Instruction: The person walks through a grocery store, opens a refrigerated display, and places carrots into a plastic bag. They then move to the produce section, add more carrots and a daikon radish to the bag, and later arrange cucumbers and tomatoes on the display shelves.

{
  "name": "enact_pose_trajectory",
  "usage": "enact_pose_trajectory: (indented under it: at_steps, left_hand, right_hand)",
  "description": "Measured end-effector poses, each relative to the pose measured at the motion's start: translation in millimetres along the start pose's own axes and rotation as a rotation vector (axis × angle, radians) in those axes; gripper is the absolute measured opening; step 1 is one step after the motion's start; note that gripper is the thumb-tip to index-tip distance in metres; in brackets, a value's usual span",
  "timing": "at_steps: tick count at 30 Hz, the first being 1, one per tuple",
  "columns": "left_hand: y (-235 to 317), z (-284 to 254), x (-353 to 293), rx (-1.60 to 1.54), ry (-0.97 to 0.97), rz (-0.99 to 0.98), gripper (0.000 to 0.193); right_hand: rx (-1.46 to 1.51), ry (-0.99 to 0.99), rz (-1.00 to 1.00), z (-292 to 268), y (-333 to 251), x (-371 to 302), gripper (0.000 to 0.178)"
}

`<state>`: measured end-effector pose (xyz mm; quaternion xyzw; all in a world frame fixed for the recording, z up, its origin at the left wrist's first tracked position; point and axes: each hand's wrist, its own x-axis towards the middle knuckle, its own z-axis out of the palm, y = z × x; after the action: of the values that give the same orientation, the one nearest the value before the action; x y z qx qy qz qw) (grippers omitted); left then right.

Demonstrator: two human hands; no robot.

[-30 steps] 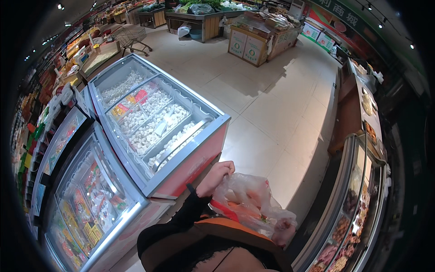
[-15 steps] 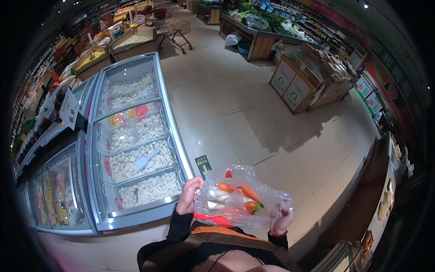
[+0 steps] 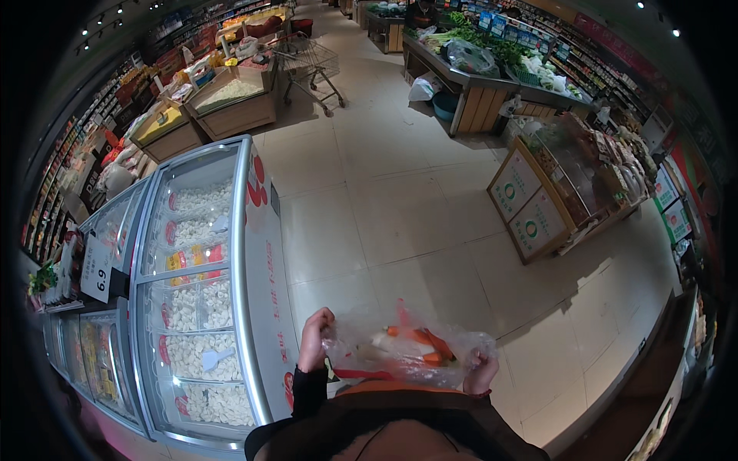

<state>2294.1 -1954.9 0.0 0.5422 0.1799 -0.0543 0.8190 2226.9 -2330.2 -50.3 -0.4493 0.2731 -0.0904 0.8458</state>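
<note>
My left hand (image 3: 314,339) is closed on the left edge of a clear plastic bag (image 3: 352,355). On the bag's right edge, my right hand (image 3: 481,372) grips the crumpled film. The bag is stretched between both hands in front of my body. Inside it lie orange carrots (image 3: 435,343) and long white vegetables (image 3: 403,344), possibly radishes. Red patches show on the bag's top and lower left. A beaded band circles my right wrist. Motion blur softens the bag's outline.
Left of me stands a glass-topped chest freezer (image 3: 257,307) with several bins of pale pieces and a white scoop (image 3: 217,359). Tiled floor (image 3: 407,223) stretches ahead. Further off are a shopping cart (image 3: 309,65), a wood-panelled vegetable stand (image 3: 480,107) and a display case (image 3: 530,203) at right.
My view has tilted up and shifted, showing more of the aisle and the freezer's side. Both hands still hold the bag, which looks more stretched and blurred, with its contents shifted.
</note>
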Motion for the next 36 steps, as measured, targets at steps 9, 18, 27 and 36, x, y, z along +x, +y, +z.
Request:
enact_pose_trajectory:
  at_steps: [9, 18, 27, 36]
  left_hand:
    - [101, 131, 258, -0.014, 0.275, 0.119, 0.013]
    - [206, 253, 648, 0.100, 0.228, 0.254, 0.014]
    - [316, 321, 1034, 0.082, 0.176, 0.163, 0.014]
    - [454, 348, 1349, -0.094, 0.394, 0.152, 0.015]
  right_hand:
    - [-0.202, -0.259, -0.220, 222, -109, 372, 0.016]
    - [-0.008, -0.168, -0.269, 421, -120, 751, 0.016]
    - [0.104, -0.104, -0.047, 582, -125, 1081, 0.012]
    - [0.085, -0.413, 0.107, 933, -162, 1409, 0.018]
